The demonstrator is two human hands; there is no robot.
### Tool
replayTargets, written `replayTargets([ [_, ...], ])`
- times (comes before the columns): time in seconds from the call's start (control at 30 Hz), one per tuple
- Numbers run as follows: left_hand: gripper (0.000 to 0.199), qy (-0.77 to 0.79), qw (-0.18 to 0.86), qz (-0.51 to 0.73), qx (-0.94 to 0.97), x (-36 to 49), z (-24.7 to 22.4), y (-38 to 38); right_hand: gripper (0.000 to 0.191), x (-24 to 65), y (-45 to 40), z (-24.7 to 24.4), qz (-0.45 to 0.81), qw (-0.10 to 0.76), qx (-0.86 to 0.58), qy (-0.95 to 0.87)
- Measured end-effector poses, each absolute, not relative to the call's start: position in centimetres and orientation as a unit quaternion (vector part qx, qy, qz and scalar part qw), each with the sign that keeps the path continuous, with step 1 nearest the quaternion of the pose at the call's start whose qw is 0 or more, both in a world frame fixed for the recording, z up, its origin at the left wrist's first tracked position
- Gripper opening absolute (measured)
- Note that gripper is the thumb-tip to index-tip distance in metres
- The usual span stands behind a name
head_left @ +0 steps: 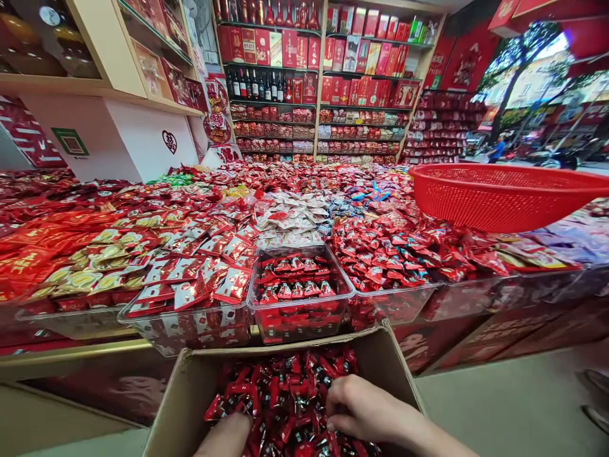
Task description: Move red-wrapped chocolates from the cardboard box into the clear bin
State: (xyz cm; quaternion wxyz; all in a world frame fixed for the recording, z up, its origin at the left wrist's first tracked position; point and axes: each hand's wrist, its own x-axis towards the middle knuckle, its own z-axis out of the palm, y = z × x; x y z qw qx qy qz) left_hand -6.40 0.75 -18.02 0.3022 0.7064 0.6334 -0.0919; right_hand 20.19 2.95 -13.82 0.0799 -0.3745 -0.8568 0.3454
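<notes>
An open cardboard box (394,362) at the bottom centre holds many small red-and-black wrapped candies (285,390). Both my hands are inside it. My left hand (227,435) sinks into the candies at the left, its fingers mostly hidden under or behind them. At the right, my right hand (356,406) has curled fingers closed among the candies; what lies in them is hidden. Directly beyond the box, a clear plastic bin (299,304) contains similar red candies in neat rows, below its rim.
Left of the clear bin are red-and-white packets (190,270); right of it, a heap of red packets (380,254). A red plastic basket (495,197) rests on the goods at right. Shelves of boxes and bottles (271,86) stand behind. White packets (295,212) lie mid-counter.
</notes>
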Motion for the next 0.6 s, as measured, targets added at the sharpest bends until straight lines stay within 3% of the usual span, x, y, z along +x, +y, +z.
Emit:
replayTargets([
  [0.17,0.032,0.606,0.403,0.102,0.678,-4.7,-12.6,1.3,0.017,18.4,2.9,-11.8,0.496,0.188,-0.409,-0.743],
  [0.3,0.032,0.51,0.621,0.404,0.438,-1.1,-9.4,1.3,0.027,15.6,3.3,-10.3,0.62,0.299,-0.395,-0.608],
  [0.43,0.029,0.487,0.634,0.511,0.315,0.7,-7.7,0.9,0.035,14.2,3.4,-9.6,0.653,0.387,-0.379,-0.529],
  [0.6,0.044,0.473,0.614,0.556,0.299,1.5,-6.3,0.6,0.033,14.4,3.0,-8.9,0.607,0.461,-0.364,-0.536],
])
